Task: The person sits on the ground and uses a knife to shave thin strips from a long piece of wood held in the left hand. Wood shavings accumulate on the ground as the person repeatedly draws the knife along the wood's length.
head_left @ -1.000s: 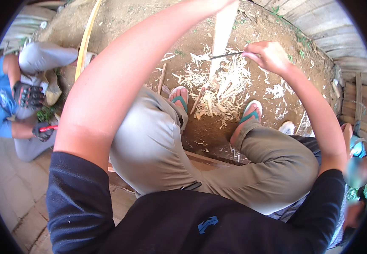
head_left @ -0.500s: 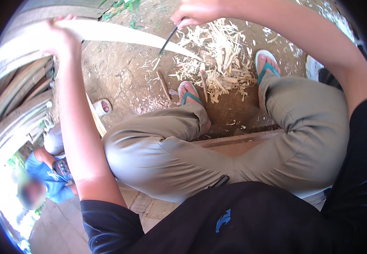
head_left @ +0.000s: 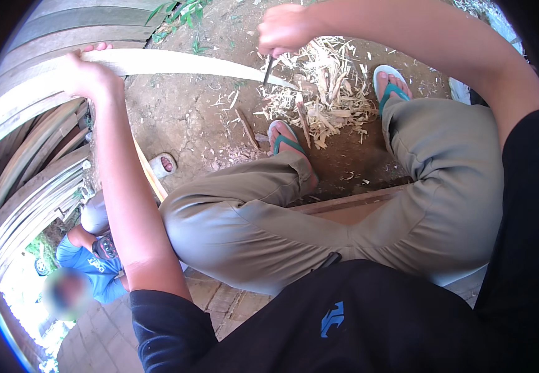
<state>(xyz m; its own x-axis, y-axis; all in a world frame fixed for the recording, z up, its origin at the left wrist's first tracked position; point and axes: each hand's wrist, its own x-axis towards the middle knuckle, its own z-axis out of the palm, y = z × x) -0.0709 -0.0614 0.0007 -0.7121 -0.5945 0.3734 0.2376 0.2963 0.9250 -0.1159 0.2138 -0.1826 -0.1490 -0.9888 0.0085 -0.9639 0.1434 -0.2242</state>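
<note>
My left hand (head_left: 97,78) is closed around a long, pale strip of wood (head_left: 176,63), palm over it and fingertips at its far edge. The strip runs to the right and narrows to a point at the shavings. In my closed right hand (head_left: 287,30) is a knife (head_left: 268,71), its dark, thin blade pointing down and lying against the strip close to the narrow tip. Most of the handle is hidden by my fingers.
A pile of wood shavings (head_left: 338,93) covers the dirt ground beyond my sandalled feet (head_left: 289,138). Stacked boards (head_left: 33,152) stand at the left. Another person in a blue shirt (head_left: 98,273) sits at the lower left. Green plants (head_left: 182,13) grow at the far edge.
My right hand has come nearer, and the blade has slid right along the strip toward its tip, now standing more upright. My left hand keeps its grip.
</note>
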